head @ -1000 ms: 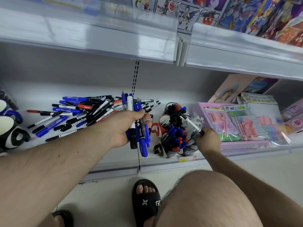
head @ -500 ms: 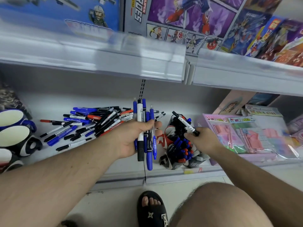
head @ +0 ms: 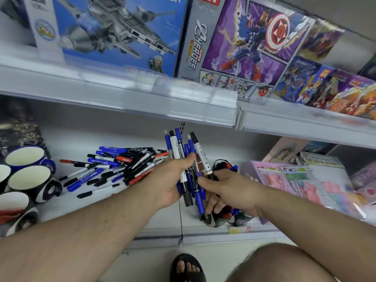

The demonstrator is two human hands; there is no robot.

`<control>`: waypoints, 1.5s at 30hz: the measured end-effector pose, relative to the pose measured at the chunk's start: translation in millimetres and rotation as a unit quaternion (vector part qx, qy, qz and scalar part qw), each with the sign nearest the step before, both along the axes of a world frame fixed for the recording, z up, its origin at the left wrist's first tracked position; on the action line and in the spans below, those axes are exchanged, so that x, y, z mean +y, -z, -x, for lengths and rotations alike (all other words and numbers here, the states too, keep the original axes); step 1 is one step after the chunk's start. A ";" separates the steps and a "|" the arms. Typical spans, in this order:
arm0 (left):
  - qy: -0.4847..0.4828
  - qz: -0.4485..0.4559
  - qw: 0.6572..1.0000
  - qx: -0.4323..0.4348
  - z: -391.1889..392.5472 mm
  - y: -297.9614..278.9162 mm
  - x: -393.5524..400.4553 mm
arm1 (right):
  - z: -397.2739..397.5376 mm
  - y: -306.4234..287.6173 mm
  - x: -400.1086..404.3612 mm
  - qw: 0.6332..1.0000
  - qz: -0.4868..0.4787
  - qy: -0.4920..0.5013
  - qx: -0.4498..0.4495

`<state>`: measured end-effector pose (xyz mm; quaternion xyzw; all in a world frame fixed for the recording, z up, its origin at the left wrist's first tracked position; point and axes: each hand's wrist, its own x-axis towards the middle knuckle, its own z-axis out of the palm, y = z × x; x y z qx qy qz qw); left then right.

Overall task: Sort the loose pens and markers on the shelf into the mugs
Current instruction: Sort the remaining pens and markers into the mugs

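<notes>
Several pens and markers stand upright in a bundle (head: 184,169) gripped by the left hand (head: 169,183), fingers and thumb curled round the barrels; the bundle sits near the picture's centre, above the shelf (head: 154,226); the right hand (head: 227,188), at 3 o'clock of the left and touching it, pinches a white marker with a black cap (head: 201,155) and holds it against the bundle's right edge; a loose pile of blue, black and red pens (head: 114,165) lies on the shelf at 9 o'clock of the hands; mugs (head: 30,178) with pale insides stand at the far 9 o'clock edge; another mug (head: 218,219), holding pens, is partly hidden under the right hand at 5 o'clock of the bundle.
</notes>
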<state>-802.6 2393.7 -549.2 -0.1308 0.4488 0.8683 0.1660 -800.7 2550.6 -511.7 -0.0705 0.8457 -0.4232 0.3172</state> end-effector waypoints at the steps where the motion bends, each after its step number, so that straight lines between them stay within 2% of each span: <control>1: 0.000 0.000 1.000 -0.002 0.1 -1.3 -0.8 | 0.4 1.7 -1.7 1.000 -0.007 0.002 0.010; 4: -0.002 0.006 1.000 -0.002 1.6 -3.5 -5.7 | 0.5 2.6 -4.2 0.999 -0.011 0.021 0.031; 7: -0.003 0.011 1.000 0.001 3.5 -2.6 -11.2 | -1.3 0.2 -2.1 0.999 0.010 0.033 0.015; 16: 0.035 -0.051 0.998 0.016 -0.4 -8.7 -20.9 | -6.4 -7.0 -2.3 0.993 0.082 0.077 -0.037; 19: 0.026 -0.061 0.998 0.016 -2.1 -10.6 -20.2 | -11.0 -8.8 -10.4 0.992 0.079 0.096 -0.024; 23: -0.016 -0.071 0.997 -0.001 -3.0 -10.9 -19.5 | -15.6 -10.8 -18.9 0.983 0.019 0.160 0.083; 25: -0.059 -0.099 0.993 -0.018 -3.7 -11.3 -21.3 | -16.3 -10.4 -17.4 0.973 0.018 0.207 0.104; 28: -0.116 -0.156 0.980 -0.035 -2.0 -12.0 -26.7 | -24.2 -8.4 -19.1 0.963 0.046 0.255 0.079; 31: -0.135 -0.175 0.974 -0.037 -1.2 -13.8 -27.8 | -32.9 -6.4 -26.4 0.953 0.113 0.282 0.013; 33: -0.133 -0.180 0.974 -0.037 -3.5 -15.8 -25.1 | -36.1 -4.1 -32.1 0.949 0.137 0.284 -0.008; 39: -0.091 -0.173 0.980 -0.026 -13.6 -18.7 -12.8 | -35.9 5.1 -44.2 0.941 0.182 0.284 0.025; 45: -0.075 -0.161 0.984 -0.027 -16.7 -16.0 -7.9 | -34.2 1.8 -36.3 0.967 0.070 0.215 0.114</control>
